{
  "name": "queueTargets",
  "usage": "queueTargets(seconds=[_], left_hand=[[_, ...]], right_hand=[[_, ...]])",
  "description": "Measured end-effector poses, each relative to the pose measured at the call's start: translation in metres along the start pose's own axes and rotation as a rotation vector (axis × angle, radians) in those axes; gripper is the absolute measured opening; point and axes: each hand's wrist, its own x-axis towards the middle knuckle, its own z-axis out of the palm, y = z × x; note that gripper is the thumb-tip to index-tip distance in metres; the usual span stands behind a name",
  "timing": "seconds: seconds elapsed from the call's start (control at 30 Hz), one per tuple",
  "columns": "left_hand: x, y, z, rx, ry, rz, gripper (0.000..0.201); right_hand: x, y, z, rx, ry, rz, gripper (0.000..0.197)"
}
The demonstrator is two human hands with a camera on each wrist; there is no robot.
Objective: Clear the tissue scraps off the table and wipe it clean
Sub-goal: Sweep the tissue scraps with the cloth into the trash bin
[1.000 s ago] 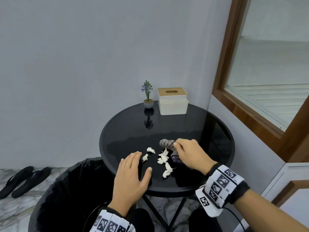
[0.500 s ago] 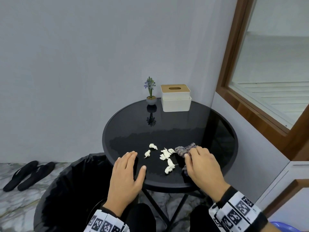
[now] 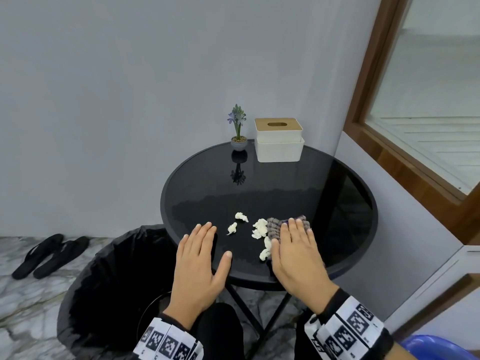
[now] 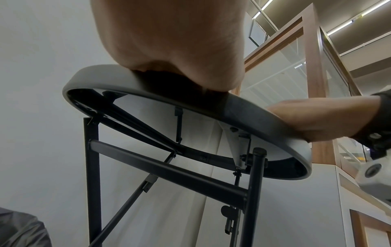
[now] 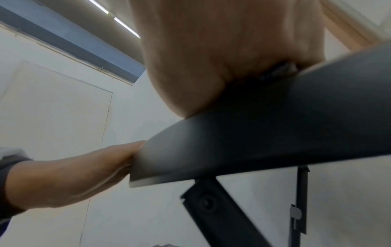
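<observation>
Round black table (image 3: 350,203) by the wall: our right hand (image 3: 296,253) has flattened on the cloth (image 3: 275,226), now against the tissue scraps (image 3: 259,229); left hand (image 3: 200,263) flat, empty. Sweep starting.

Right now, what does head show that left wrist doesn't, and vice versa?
Head only: the tissue scraps on the tabletop, the grey cloth under the flat right hand, the tissue box, the potted plant, the black-lined bin and the slippers.
Left wrist only: the table's underside, its black folding frame and the ceiling lights.
Both: the round table, the left hand resting at its near rim, the right hand and the wood-framed glass partition.
</observation>
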Motion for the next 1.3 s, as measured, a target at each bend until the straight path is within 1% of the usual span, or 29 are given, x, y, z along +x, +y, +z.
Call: queueTargets(seconds=[0.07,0.13,0.2,0.27,0.43,0.5,0.6,0.63,0.7,0.8,0.87,0.93,1.0,1.07,1.13,1.23,1.3], left_hand=[[0.000,0.000,0.001,-0.003,0.003,-0.005,0.063],[0.000,0.000,0.000,0.000,-0.001,-0.005,0.063],[-0.001,-0.001,0.000,0.005,-0.006,-0.004,0.064],[-0.001,-0.001,0.000,0.002,-0.011,-0.002,0.064],[-0.001,-0.001,0.000,-0.026,-0.005,-0.003,0.062],[-0.001,-0.002,-0.001,-0.035,-0.003,-0.005,0.062],[-0.001,0.000,-0.001,-0.040,0.003,-0.006,0.062],[-0.001,0.000,-0.001,-0.039,0.004,-0.007,0.062],[-0.002,0.001,-0.001,-0.033,0.007,-0.009,0.063],[-0.002,0.000,-0.001,-0.029,0.007,-0.017,0.064],[-0.002,0.001,-0.001,-0.035,0.009,-0.021,0.064],[-0.002,0.001,-0.001,-0.042,0.009,-0.022,0.064],[-0.002,0.001,-0.002,-0.049,0.005,-0.025,0.064],[-0.001,0.000,-0.002,-0.054,-0.011,-0.024,0.064],[-0.001,-0.004,-0.004,-0.063,-0.018,-0.013,0.065],[0.000,-0.013,-0.008,-0.060,-0.015,-0.006,0.065],[0.000,-0.022,-0.011,-0.056,-0.021,-0.026,0.068]], right_hand=[[0.004,-0.014,0.008,0.019,0.023,0.038,0.076],[0.010,-0.028,0.011,0.017,0.045,0.037,0.070],[0.013,-0.044,0.009,0.017,0.015,0.012,0.068],[0.018,-0.058,0.005,0.023,-0.047,-0.004,0.063],[0.035,-0.080,0.005,0.051,-0.048,-0.033,0.059],[0.042,-0.082,0.007,0.090,-0.058,-0.056,0.053],[0.051,-0.074,-0.002,0.102,-0.023,-0.096,0.032],[0.054,-0.070,-0.008,0.130,-0.013,-0.085,0.028],[0.059,-0.063,-0.024,0.197,0.001,-0.039,0.027],[0.067,-0.055,-0.041,0.171,0.014,-0.019,0.025],[0.073,-0.052,-0.052,0.203,0.037,0.011,0.022],[0.080,-0.049,-0.054,0.153,0.048,-0.011,0.021],[0.085,-0.045,-0.049,0.070,-0.015,-0.039,0.021],[0.084,-0.046,-0.046,0.080,-0.136,-0.053,0.021],[0.080,-0.048,-0.045,0.071,-0.228,-0.065,0.018],[0.072,-0.046,-0.041,0.048,-0.269,-0.085,0.020],[0.073,-0.037,-0.031,0.060,-0.251,-0.122,0.031]])
